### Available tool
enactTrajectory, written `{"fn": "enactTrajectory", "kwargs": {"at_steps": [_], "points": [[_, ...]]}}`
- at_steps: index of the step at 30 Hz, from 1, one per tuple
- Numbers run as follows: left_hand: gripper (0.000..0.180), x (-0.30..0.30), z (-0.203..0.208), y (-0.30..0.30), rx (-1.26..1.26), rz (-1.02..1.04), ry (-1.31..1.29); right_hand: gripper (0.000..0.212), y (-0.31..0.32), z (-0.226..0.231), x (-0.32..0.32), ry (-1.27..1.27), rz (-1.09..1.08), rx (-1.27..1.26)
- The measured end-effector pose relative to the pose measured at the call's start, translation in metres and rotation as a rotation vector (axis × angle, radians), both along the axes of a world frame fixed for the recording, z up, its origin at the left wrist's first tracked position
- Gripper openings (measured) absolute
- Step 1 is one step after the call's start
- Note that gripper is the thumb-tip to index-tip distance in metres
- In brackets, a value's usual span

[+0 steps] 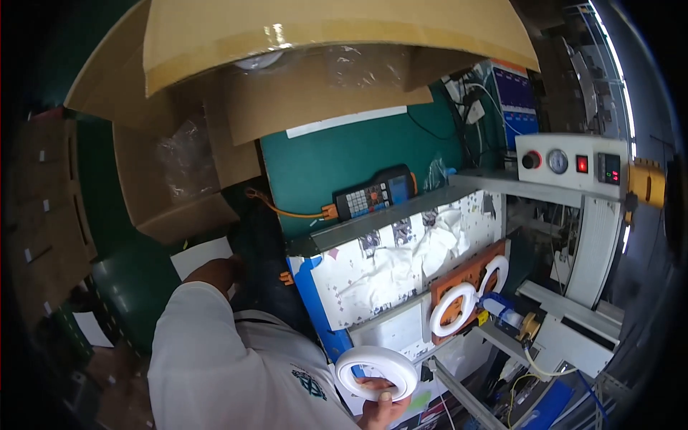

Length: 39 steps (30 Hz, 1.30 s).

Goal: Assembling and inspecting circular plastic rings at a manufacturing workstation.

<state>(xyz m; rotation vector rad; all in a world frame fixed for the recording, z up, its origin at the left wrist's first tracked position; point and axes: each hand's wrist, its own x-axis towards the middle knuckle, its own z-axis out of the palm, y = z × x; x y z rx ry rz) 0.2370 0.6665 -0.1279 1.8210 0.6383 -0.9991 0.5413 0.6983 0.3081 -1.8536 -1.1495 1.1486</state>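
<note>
A white ring-shaped plastic part [345, 373] is gripped at its near rim by my right hand [385, 410]. My thumb lies on the rim, and fingers show through the ring's hole. My left arm, in a white sleeve, bends away at the left, and its bare skin [215, 274] ends against something dark. The fingers of that hand cannot be made out. Beyond the held ring, a similar white ring [438, 322] sits on a red-brown fixture plate [469, 274], beside another white ring [504, 269]. A blue and white cylindrical tool head [502, 309] is next to these rings.
A machine frame [598, 251] with a control box [566, 163] stands at the right. Crumpled white cloth [408, 265] lies on a patterned panel. Behind are a handheld keypad controller [373, 197] on a green table [322, 159] and open cardboard boxes [172, 165]. Cables hang at lower right.
</note>
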Motion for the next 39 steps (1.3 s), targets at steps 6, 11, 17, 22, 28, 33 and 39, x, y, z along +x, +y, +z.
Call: {"fn": "enactTrajectory", "kwargs": {"at_steps": [6, 11, 17, 22, 28, 33, 39], "points": [[0.040, -0.035, -0.139, -0.098, 0.954, 0.677, -0.710, 0.058, 0.008, -0.017, 0.003, 0.324, -0.051, 0.113], [0.041, -0.075, -0.146, -0.094, 0.778, 0.637, -0.798, 0.043, 0.006, -0.017, -0.003, 0.406, -0.056, 0.104], [0.043, -0.183, -0.116, -0.112, 0.516, 0.627, -0.791, 0.018, 0.001, -0.011, -0.016, 0.462, 0.020, 0.074], [0.045, -0.095, -0.143, -0.007, 0.315, 0.822, -0.635, 0.017, 0.003, -0.012, -0.027, 0.422, 0.127, 0.023], [0.048, -0.033, -0.033, 0.069, 0.126, 1.079, -0.286, 0.030, 0.002, -0.024, -0.022, 0.573, -0.028, 0.040], [0.051, -0.092, 0.045, 0.059, 0.040, 1.191, 0.106, 0.035, 0.014, -0.035, -0.022, 0.829, -0.272, 0.247], [0.055, -0.091, 0.066, 0.081, 0.033, 1.412, 0.371, 0.038, 0.024, -0.058, -0.018, 0.945, -0.159, 0.490]]}}
